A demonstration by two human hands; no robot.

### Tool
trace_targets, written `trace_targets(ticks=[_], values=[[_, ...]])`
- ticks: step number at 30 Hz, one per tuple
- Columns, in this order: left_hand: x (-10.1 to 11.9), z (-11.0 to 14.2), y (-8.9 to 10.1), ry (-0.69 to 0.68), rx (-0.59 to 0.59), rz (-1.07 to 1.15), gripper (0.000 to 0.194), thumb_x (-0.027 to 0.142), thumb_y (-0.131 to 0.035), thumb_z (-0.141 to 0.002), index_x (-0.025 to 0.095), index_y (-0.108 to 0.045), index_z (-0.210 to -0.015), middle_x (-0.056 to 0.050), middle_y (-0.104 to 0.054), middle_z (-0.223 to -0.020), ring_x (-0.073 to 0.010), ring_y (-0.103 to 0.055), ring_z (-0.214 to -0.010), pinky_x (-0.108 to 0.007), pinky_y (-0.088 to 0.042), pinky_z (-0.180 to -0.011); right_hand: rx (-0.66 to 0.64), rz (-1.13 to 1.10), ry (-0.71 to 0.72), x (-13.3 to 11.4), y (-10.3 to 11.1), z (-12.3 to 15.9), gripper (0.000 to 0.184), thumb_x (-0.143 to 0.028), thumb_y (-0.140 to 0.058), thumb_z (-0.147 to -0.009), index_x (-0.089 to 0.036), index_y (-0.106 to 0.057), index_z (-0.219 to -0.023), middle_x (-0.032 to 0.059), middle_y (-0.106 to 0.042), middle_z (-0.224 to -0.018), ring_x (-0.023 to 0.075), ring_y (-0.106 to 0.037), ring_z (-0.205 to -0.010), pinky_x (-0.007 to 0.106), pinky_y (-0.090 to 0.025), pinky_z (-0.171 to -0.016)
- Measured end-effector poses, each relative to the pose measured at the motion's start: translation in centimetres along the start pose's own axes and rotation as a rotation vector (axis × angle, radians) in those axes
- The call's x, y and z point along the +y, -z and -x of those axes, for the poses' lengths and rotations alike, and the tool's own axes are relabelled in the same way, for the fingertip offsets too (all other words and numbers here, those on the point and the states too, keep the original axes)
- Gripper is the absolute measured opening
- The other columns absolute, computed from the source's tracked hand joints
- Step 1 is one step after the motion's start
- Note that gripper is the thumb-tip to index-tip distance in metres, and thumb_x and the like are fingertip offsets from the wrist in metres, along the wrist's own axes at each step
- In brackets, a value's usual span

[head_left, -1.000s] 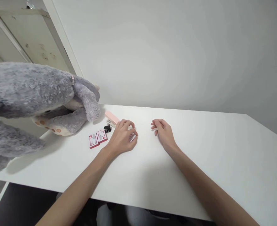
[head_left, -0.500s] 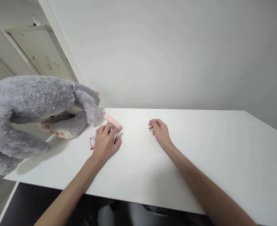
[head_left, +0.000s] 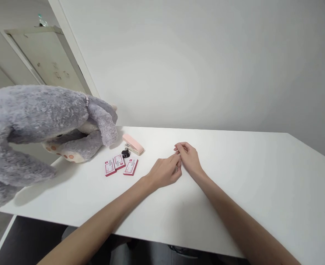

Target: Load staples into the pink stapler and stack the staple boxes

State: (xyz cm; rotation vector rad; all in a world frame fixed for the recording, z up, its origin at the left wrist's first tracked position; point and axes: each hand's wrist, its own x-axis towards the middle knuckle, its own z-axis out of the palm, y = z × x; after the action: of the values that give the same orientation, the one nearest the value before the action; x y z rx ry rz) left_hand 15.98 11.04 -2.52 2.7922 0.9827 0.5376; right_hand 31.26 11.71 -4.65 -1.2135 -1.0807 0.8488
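My left hand (head_left: 166,172) is closed, its fingers curled and its fingertips meeting my right hand. My right hand (head_left: 188,158) is also closed, thumb against the bent fingers, above the middle of the table. What either hand holds, if anything, is hidden or too small to make out. Left of them lie a pink stapler (head_left: 133,142) and a small black object (head_left: 125,153), perhaps a staple remover. Three small red-and-white boxes (head_left: 130,167) rest flat nearby, two of them touching, the third a little apart.
A big grey plush toy (head_left: 46,114) leans over the left end of the white table (head_left: 251,176). A pale wall (head_left: 192,73) rises behind the table's far edge. A cabinet (head_left: 46,59) with a clear bottle (head_left: 42,20) on top stands beyond, back left.
My left hand has moved right, away from the boxes and the black object, which now show uncovered, and has reached my right hand. My right hand stays nearly in place.
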Motion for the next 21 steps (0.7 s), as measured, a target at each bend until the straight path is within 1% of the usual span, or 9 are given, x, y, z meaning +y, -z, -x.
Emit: trace_targets(ticks=[2,4,7,10,14,17,19,21], values=[[-0.3,-1.7,-0.6,0.025,-0.050,0.014,0.005,0.018,-0.053,-0.090,0.022,-0.055,-0.087,-0.001,-0.067,-0.077,-0.0184,-0.061,-0.059,-0.030,-0.036,-0.056,0.009,0.011,-0.005,0.1,0.0,-0.1,0.029,-0.052,-0.063,-0.090,-0.023,-0.069,-0.089,0.0045,-0.076,-0.091,0.0197,-0.069,-0.078,0.034,-0.053,-0.078],[-0.8,-2.8,-0.9,0.045,-0.068,0.029,0.010,0.020,-0.055,-0.090,0.022,-0.055,-0.080,-0.001,-0.064,-0.069,-0.0202,-0.061,-0.058,-0.031,-0.035,-0.056,0.008,0.025,-0.008,0.1,0.0,-0.2,0.028,-0.051,-0.064,-0.089,-0.024,-0.070,-0.088,0.0046,-0.077,-0.090,0.0211,-0.070,-0.081,0.035,-0.053,-0.081],[-1.4,-3.1,-1.3,0.025,-0.072,0.056,0.022,0.017,-0.057,-0.086,0.022,-0.051,-0.065,-0.001,-0.058,-0.061,-0.0207,-0.060,-0.058,-0.031,-0.034,-0.055,-0.026,0.064,0.010,-0.2,-0.2,0.0,0.024,-0.048,-0.064,-0.089,-0.025,-0.071,-0.085,0.0036,-0.077,-0.087,0.0221,-0.071,-0.085,0.035,-0.053,-0.084],[-1.6,-2.7,-1.5,0.001,-0.056,0.086,0.028,0.014,-0.058,-0.081,0.021,-0.049,-0.057,-0.002,-0.058,-0.062,-0.0205,-0.061,-0.062,-0.031,-0.034,-0.055,-0.074,0.123,0.017,-0.7,-0.5,0.5,0.024,-0.045,-0.061,-0.091,-0.026,-0.073,-0.083,0.0030,-0.077,-0.089,0.0224,-0.071,-0.088,0.034,-0.053,-0.084],[-1.6,-2.2,-1.6,-0.042,-0.047,0.091,0.027,0.014,-0.059,-0.081,0.020,-0.053,-0.056,-0.004,-0.062,-0.067,-0.0200,-0.062,-0.066,-0.031,-0.037,-0.056,-0.132,0.164,-0.004,-1.1,-0.6,1.0,0.027,-0.044,-0.057,-0.094,-0.027,-0.075,-0.084,0.0017,-0.077,-0.091,0.0227,-0.070,-0.091,0.035,-0.052,-0.086],[-1.5,-2.1,-1.8,-0.082,-0.045,0.082,0.027,0.014,-0.059,-0.082,0.019,-0.056,-0.056,-0.005,-0.063,-0.065,-0.0205,-0.061,-0.064,-0.032,-0.040,-0.056,-0.197,0.166,-0.007,-1.4,-0.6,1.3,0.029,-0.043,-0.055,-0.095,-0.027,-0.077,-0.085,0.0012,-0.077,-0.094,0.0229,-0.069,-0.093,0.036,-0.051,-0.088],[-1.3,-2.0,-2.0,-0.107,-0.033,0.085,0.023,0.014,-0.058,-0.082,0.018,-0.062,-0.059,-0.007,-0.064,-0.064,-0.0220,-0.062,-0.066,-0.034,-0.044,-0.059,-0.259,0.135,-0.001,-1.8,-0.5,1.5,0.028,-0.045,-0.057,-0.095,-0.028,-0.077,-0.086,0.0010,-0.078,-0.097,0.0235,-0.069,-0.095,0.036,-0.051,-0.089],[-1.1,-1.9,-2.2,-0.130,-0.016,0.093,0.019,0.013,-0.056,-0.081,0.016,-0.068,-0.067,-0.009,-0.067,-0.068,-0.0239,-0.063,-0.071,-0.036,-0.047,-0.063,-0.354,0.087,0.011,-2.3,-0.4,1.8,0.031,-0.049,-0.058,-0.095,-0.027,-0.078,-0.088,0.0014,-0.078,-0.100,0.0245,-0.070,-0.099,0.037,-0.051,-0.091]])
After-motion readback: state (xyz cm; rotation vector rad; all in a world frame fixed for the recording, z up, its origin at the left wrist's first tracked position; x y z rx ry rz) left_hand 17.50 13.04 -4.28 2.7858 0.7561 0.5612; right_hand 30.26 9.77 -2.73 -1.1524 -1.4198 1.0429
